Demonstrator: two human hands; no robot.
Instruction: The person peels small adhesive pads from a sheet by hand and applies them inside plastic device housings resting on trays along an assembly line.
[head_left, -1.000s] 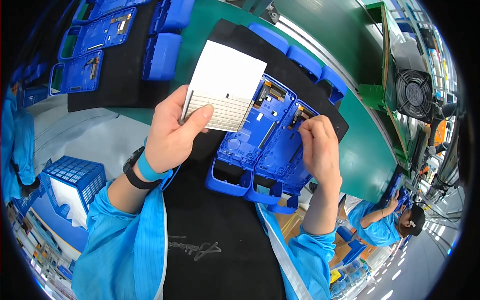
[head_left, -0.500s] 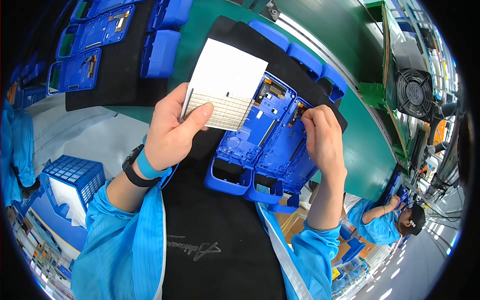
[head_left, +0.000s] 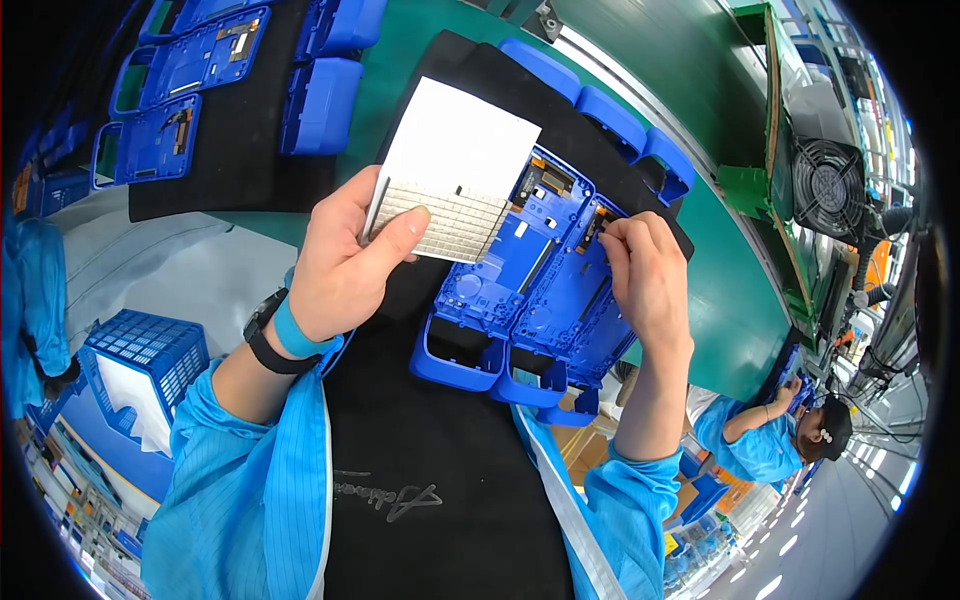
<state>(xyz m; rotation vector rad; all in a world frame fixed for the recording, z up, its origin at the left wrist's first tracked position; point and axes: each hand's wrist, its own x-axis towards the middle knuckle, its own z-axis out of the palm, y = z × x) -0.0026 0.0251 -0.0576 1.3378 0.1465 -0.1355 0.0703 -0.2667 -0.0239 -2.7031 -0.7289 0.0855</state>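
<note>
Fingers of the right hand [head_left: 650, 275] are drawn together in a pinch at the far end of the right shell [head_left: 570, 290], next to dark electronics with coppery flex [head_left: 592, 228]; can't tell if anything sits between the tips. That hand has shifted slightly up the shell over the last second, near-static for the last half: reads as fine work at one spot. Left hand [head_left: 345, 245] unchanged, fingers clamped on a white sheet [head_left: 455, 135], thumb on its lower part. Sheet is flat; upper area plain, lower area rows of small pale-grey rectangles, one dark bit at the boundary. It overlaps the left shell [head_left: 508, 262] in view; can't tell if touching. Both shells: hard-looking moulded blue plastic, ribbed, side by side on matte black mat [head_left: 465, 75] over glossy green worktop [head_left: 735, 320]. Rounded blue covers [head_left: 608, 125] line the mat's far edge.
</note>
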